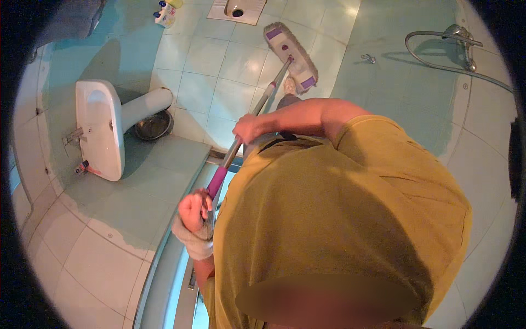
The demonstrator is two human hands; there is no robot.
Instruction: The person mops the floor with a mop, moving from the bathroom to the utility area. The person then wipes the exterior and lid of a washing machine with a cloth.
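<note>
Mustard-yellow shirt [339, 219]: nearest item, covering the operator's torso across the near right.

Mop [266, 96]: runs diagonally from the near left to the far centre, its flat, fringed mop head [298, 63] on the tiled floor [235, 66].

Right hand [249, 129]: fingers wrapped round the middle of the pole. Left hand [193, 210]: fingers curled at the magenta grip [217, 181], toward the upper end; from where I stand, I cannot tell how firmly.

CAUTION, foot: one foot [290, 85] stands just beside the mop head; contact cannot be confirmed. Drawing the mop head nearer could catch the toes and cause a stumble.

CAUTION, footing: the floor carries bright reflections. Whether these come from water or only from lamplight cannot be told. If wet, an overlong reach could make the foot slip.

CAUTION, upper end: the left hand is near a grey frame [168, 260]. A wide leftward swing could rap the knuckles against it.

CAUTION, left side: a metal bowl [154, 127] sits by the pedestal of the washbasin [118, 148]. A careless sideways stroke could knock the bowl.

CAUTION, far side: a long push could run the fringe over the squat toilet pan [252, 15] and soil it; angled left, it could topple the bottles [164, 17].
</note>
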